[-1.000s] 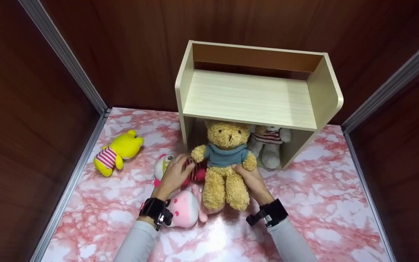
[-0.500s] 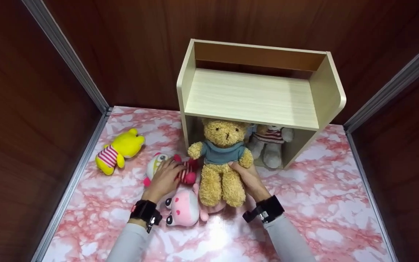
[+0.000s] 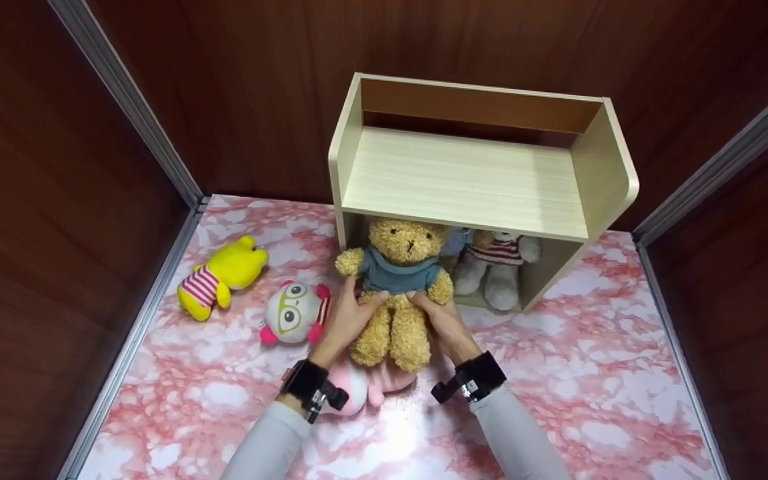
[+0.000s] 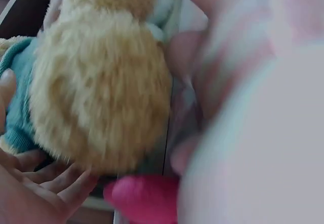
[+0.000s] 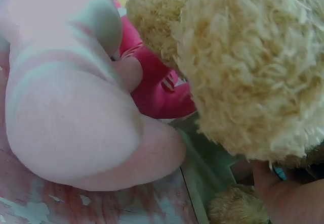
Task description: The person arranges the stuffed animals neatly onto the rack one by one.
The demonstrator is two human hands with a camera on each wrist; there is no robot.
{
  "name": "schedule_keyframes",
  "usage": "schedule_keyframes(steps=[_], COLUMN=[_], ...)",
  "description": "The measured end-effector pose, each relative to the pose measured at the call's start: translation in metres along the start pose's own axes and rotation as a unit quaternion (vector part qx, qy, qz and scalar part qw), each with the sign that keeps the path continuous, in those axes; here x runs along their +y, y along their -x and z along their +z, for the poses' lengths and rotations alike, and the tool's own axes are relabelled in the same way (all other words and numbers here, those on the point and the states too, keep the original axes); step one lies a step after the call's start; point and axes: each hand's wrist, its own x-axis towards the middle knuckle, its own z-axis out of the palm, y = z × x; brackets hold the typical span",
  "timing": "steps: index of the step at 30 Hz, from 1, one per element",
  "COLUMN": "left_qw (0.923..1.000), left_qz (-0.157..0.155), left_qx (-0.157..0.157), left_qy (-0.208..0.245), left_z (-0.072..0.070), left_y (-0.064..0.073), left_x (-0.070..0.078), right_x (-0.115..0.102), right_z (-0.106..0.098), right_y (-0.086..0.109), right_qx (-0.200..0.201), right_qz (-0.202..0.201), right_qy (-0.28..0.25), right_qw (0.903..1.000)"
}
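Note:
A tan curly-furred teddy bear [image 3: 397, 270] in a teal sweater faces me, held upright between both hands, its head at the lower opening of the pale wooden shelf [image 3: 464, 175]. My left hand [image 3: 345, 321] grips its waist from the left, thumb on the belly. On the opposite side my right hand [image 3: 449, 328] holds the hip, thumb also in front. Both wrist views show the bear's shaggy leg [image 4: 101, 87] large, hiding part of the fingers. Below the bear's feet lies a pink plush toy [image 3: 394, 379], partly covered by the left wrist.
Inside the lower compartment, a grey plush in a striped top [image 3: 499, 283] sits at the right, beside something light blue [image 3: 457, 241]. Left of the shelf lie a pink-and-white plush with glasses [image 3: 295, 312] and a yellow plush [image 3: 231, 267]. Dark wooden panels [image 3: 224, 100] surround the table.
My left hand has left the plush with glasses, which it shifted left, and now grips the bear. The bear has moved slightly left in the right hand.

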Motion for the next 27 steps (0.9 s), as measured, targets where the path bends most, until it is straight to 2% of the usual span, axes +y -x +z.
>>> schedule_keyframes(steps=[2,4,8,12,14,15,16,17,18,19,20,22,23,24,25,26,27], left_qw=[0.9995,0.999,0.9972,0.9918,0.9884,0.9872,0.9866,0.9861,0.9855,0.9852,0.9848,0.9836,0.9828,0.982,0.9815,0.9812,0.9809], left_qz=[-0.026,-0.036,-0.054,-0.055,-0.048,-0.045,-0.043,-0.044,-0.044,-0.045,-0.046,-0.047,-0.046,-0.044,-0.043,-0.043,-0.043], left_qx=[-0.003,-0.001,0.017,0.043,0.057,0.062,0.067,0.071,0.073,0.075,0.077,0.076,0.075,0.073,0.072,0.072,0.072], left_qy=[0.019,0.026,0.049,0.107,0.132,0.14,0.142,0.144,0.147,0.147,0.149,0.157,0.162,0.169,0.172,0.174,0.175], left_z=[0.006,0.011,0.017,0.02,0.02,0.02,0.019,0.019,0.018,0.017,0.016,0.016,0.015,0.015,0.015,0.015,0.015], left_y=[-0.005,-0.01,-0.018,-0.023,-0.025,-0.026,-0.026,-0.026,-0.026,-0.026,-0.026,-0.026,-0.025,-0.025,-0.024,-0.024,-0.023], left_x=[0.004,0.006,0.004,0.0,-0.002,-0.003,-0.005,-0.005,-0.006,-0.007,-0.008,-0.009,-0.01,-0.01,-0.011,-0.011,-0.011], right_x=[0.001,0.001,-0.002,-0.009,-0.013,-0.014,-0.016,-0.016,-0.017,-0.015,-0.014,-0.011,-0.009,-0.007,-0.004,-0.002,0.0], right_z=[0.001,0.001,0.002,-0.007,-0.014,-0.018,-0.022,-0.026,-0.029,-0.034,-0.037,-0.041,-0.042,-0.042,-0.042,-0.04,-0.039], right_y=[0.0,0.0,0.002,0.004,0.001,-0.001,-0.003,-0.006,-0.011,-0.015,-0.02,-0.027,-0.03,-0.033,-0.034,-0.036,-0.037], right_qx=[-0.014,-0.036,-0.082,-0.11,-0.108,-0.099,-0.084,-0.068,-0.053,-0.034,-0.015,0.021,0.027,0.032,0.033,0.03,0.025], right_qz=[-0.003,-0.012,-0.04,-0.045,-0.074,-0.097,-0.131,-0.172,-0.216,-0.258,-0.294,-0.345,-0.358,-0.361,-0.356,-0.35,-0.344], right_qy=[0.005,0.028,0.121,0.214,0.271,0.308,0.36,0.418,0.477,0.539,0.595,0.691,0.719,0.738,0.752,0.756,0.755], right_qw=[0.9999,0.9989,0.9884,0.9697,0.9536,0.9412,0.9199,0.8896,0.8504,0.8014,0.748,0.6351,0.5959,0.5696,0.5545,0.552,0.5577])
